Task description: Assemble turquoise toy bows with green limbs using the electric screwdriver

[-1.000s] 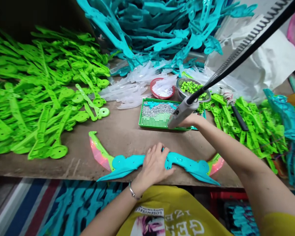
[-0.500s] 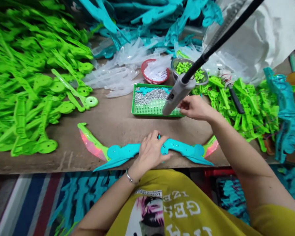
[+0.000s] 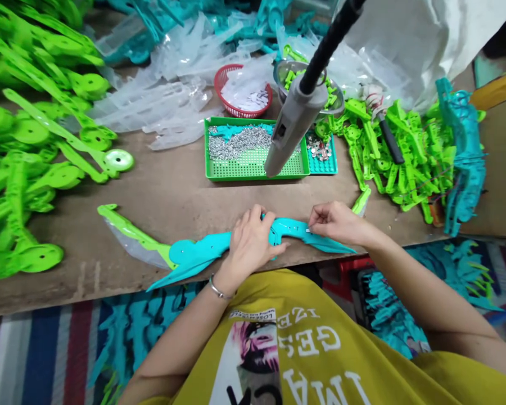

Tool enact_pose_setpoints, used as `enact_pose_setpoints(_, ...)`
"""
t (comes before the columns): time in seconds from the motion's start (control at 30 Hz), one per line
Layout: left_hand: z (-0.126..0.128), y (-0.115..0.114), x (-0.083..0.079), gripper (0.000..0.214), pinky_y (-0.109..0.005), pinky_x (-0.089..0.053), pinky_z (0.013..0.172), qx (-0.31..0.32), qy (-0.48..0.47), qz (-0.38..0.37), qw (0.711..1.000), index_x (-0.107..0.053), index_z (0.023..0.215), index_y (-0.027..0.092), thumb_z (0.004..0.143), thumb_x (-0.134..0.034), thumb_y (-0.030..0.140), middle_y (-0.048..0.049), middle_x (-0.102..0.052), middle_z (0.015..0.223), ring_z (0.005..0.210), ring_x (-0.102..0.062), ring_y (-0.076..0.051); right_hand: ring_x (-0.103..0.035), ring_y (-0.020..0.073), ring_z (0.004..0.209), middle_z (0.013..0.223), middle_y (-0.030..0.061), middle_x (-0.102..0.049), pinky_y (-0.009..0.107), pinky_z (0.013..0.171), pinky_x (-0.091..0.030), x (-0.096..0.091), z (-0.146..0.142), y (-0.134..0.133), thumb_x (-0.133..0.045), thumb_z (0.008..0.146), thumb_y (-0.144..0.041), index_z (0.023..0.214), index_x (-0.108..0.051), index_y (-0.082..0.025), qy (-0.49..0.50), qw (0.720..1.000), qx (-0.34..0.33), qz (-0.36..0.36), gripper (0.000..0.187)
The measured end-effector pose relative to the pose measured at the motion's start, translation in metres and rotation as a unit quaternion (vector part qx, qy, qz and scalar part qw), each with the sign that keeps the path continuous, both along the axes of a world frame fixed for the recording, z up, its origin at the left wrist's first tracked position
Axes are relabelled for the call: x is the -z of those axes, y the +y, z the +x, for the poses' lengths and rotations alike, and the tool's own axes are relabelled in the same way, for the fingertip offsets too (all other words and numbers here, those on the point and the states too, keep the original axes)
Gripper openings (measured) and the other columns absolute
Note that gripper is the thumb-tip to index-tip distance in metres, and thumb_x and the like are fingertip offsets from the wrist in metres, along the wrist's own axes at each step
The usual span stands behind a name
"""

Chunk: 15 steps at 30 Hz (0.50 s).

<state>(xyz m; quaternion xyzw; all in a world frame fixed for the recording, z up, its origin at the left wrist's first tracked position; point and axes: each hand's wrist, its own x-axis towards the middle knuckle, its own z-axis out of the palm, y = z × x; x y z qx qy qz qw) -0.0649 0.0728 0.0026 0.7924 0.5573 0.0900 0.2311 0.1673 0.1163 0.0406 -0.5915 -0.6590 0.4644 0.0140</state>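
A teal plastic toy bow (image 3: pixel 206 247) with lime-green tips (image 3: pixel 145 239) lies across the table in front of me. My left hand (image 3: pixel 253 239) is laid over its middle and grips it, the thumb apart on the near side. Over the bow's right half, my right hand (image 3: pixel 335 221) is closed in a pinch at the teal surface. A small pale, shiny piece (image 3: pixel 307 229) shows at its fingertips, too small to name. Beyond the bow hangs a grey power screwdriver (image 3: pixel 293 126), its tip over a green tray (image 3: pixel 213 176) of small metal screws (image 3: pixel 236 143).
A small teal tray (image 3: pixel 329 169) holds round metal pieces. Behind are a red basket (image 3: pixel 221 93), a metal bowl (image 3: pixel 339 107) and translucent plastic parts (image 3: pixel 172 107). Green parts pile up at left (image 3: pixel 34 185) and right (image 3: pixel 405 169). A black-handled tool (image 3: pixel 391 140) lies right.
My right hand has come back from beside the green tray to the bow's right half. The pink glow in the bow's tips has gone. The left hand stays on the bow. The view has shifted.
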Motion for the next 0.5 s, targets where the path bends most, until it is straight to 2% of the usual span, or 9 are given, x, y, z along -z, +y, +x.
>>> enact_pose_setpoints(0.13, -0.001, -0.001, 0.001, 0.062, -0.041, -0.050, 0.089, 0.000, -0.010, 0.001, 1.000, -0.058, 0.123, 0.025, 0.073, -0.082, 0.050, -0.0091, -0.053, 0.120, 0.108, -0.057, -0.030, -0.059, 0.0129, 0.059, 0.065, 0.0012, -0.069, 0.023, 0.055, -0.042, 0.006, -0.004, -0.003, -0.064, 0.071, -0.023, 0.070, -0.069, -0.016, -0.005, 1.000, 0.021, 0.008, 0.008)
enact_pose_setpoints(0.27, -0.002, -0.001, 0.001, 0.078, -0.041, -0.050, 0.090, -0.004, -0.011, 0.000, 1.000, -0.049, 0.136, 0.023, 0.072, -0.083, 0.051, -0.0100, -0.054, 0.122, 0.110, -0.057, -0.030, -0.058, 0.0129, 0.059, 0.065, 0.0012, -0.069, 0.023, 0.054, -0.041, 0.007, -0.008, -0.002, -0.061, 0.070, -0.020, 0.069, -0.068, -0.016, 0.000, 1.000, 0.010, 0.010, 0.008)
enact_pose_setpoints(0.5, -0.001, 0.000, 0.001, 0.079, -0.041, -0.050, 0.090, -0.011, -0.012, 0.005, 1.000, -0.047, 0.137, 0.023, 0.073, -0.083, 0.051, -0.0100, -0.055, 0.121, 0.110, -0.058, -0.030, -0.060, 0.0135, 0.060, 0.064, 0.0009, -0.069, 0.023, 0.057, -0.041, 0.001, -0.022, 0.003, -0.058, 0.069, -0.013, 0.070, -0.068, -0.016, -0.041, 0.999, -0.017, 0.027, 0.010)
